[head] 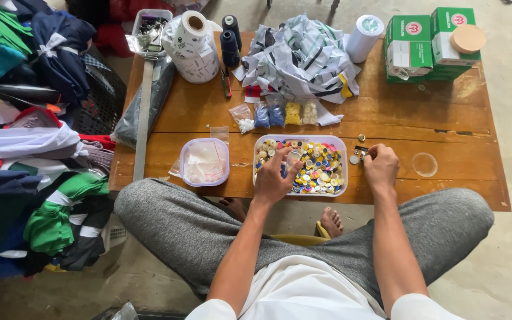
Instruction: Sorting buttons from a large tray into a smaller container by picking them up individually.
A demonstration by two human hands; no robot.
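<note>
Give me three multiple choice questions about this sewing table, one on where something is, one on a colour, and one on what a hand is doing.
1. Where does the clear tray of mixed buttons sit?
A. On the table's near edge, between the hands
B. On the green boxes
C. On the floor

2. What colour are the two thread cones at the far side?
A. Yellow
B. Dark blue
C. Red

3. What is the left hand doing?
A. Holding scissors
B. Resting on a knee
C. Reaching into the button tray

Answers: 1 A, it lies on the wooden table before the person. 2 B, both look dark navy. 3 C, its fingers are over the buttons.
</note>
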